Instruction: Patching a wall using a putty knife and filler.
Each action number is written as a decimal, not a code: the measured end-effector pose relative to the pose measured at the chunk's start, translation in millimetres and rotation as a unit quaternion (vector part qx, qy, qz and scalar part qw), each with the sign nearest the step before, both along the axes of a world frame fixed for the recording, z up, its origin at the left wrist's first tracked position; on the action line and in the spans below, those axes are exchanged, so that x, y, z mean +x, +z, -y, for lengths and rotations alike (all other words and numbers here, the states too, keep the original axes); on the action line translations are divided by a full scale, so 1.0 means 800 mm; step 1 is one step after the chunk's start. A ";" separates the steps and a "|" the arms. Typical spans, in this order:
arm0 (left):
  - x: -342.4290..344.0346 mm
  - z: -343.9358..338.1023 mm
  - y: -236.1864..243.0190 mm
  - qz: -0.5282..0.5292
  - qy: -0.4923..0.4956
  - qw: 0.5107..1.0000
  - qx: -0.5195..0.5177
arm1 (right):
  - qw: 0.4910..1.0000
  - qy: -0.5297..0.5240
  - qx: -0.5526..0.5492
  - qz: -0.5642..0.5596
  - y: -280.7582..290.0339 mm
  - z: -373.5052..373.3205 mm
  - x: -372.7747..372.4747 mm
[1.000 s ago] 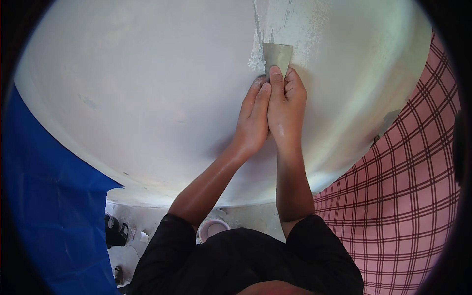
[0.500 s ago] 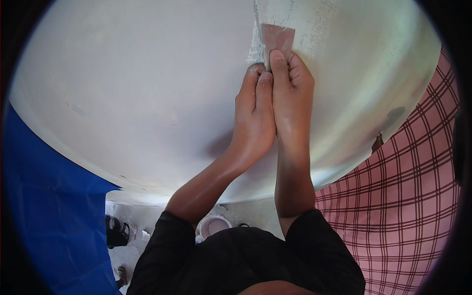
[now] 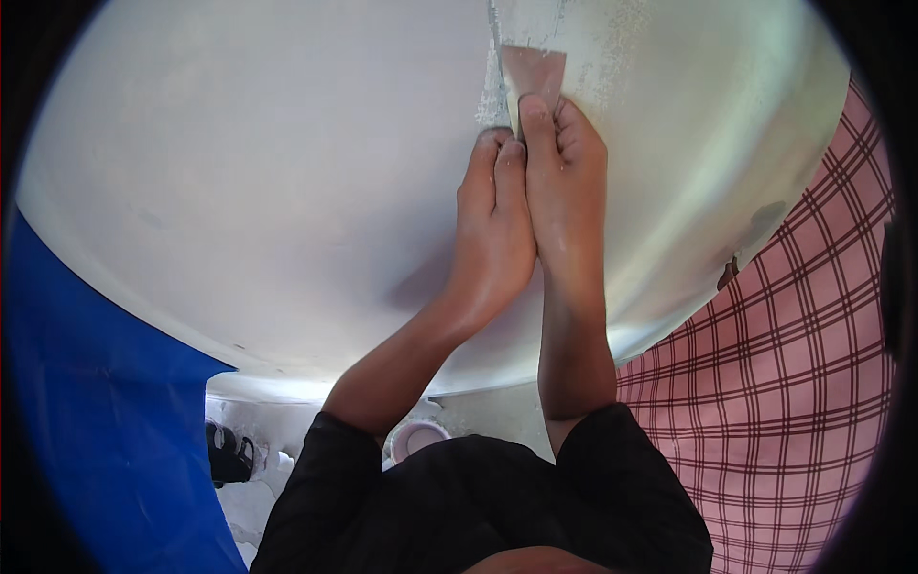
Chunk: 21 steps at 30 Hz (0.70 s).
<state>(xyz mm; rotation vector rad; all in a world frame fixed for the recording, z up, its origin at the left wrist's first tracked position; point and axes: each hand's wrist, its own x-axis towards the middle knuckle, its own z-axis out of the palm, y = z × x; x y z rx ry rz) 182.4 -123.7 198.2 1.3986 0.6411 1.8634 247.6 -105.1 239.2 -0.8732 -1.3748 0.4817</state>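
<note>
Both my hands are together on a large smooth white surface (image 3: 268, 182). My right hand (image 3: 569, 196) is closed on a flat, pinkish-brown putty scraper (image 3: 535, 69), the thumb lying along its blade. The scraper's wide edge points away from me and lies at the surface. Pressed against the right hand, my left hand (image 3: 492, 230) has its fingers bent beside the scraper's narrow end; what they grip, if anything, is hidden. Rough patches of pale filler (image 3: 612, 57) show at the far end, along a thin grey seam (image 3: 494, 29).
Blue sheeting (image 3: 86, 402) hangs at the left, pink checked cloth (image 3: 765, 402) at the right. Below the surface's near edge, a round pinkish bucket (image 3: 418, 438) and black sandals (image 3: 229, 454) are on the floor.
The scraper and my right hand have shifted slightly left. Both hands keep the same grip, close together.
</note>
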 end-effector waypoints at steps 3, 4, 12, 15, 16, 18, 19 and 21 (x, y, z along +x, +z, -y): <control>0.002 -0.002 0.010 -0.054 0.056 0.997 0.023 | 1.000 0.005 0.012 -0.004 0.009 -0.001 -0.001; 0.002 0.001 0.009 -0.053 0.055 0.997 0.023 | 1.000 0.014 0.010 -0.016 0.011 0.001 -0.003; -0.016 0.006 0.010 0.006 0.032 0.999 -0.015 | 1.000 0.010 -0.005 0.005 0.022 -0.002 -0.020; -0.019 0.006 0.018 -0.023 0.070 0.997 0.026 | 1.000 -0.001 -0.002 0.007 0.016 0.006 -0.021; -0.021 0.004 0.020 -0.023 0.068 0.997 0.031 | 1.000 -0.007 0.004 0.006 0.012 0.003 -0.022; -0.024 0.008 0.022 0.019 0.013 0.998 -0.051 | 1.000 -0.008 0.006 0.004 0.012 -0.003 -0.026; -0.027 0.006 0.023 0.019 0.013 0.998 -0.051 | 1.000 -0.006 0.003 0.002 0.014 -0.004 -0.029; -0.032 -0.004 0.028 -0.015 0.048 0.999 0.009 | 1.000 -0.017 0.002 0.010 0.031 -0.002 -0.036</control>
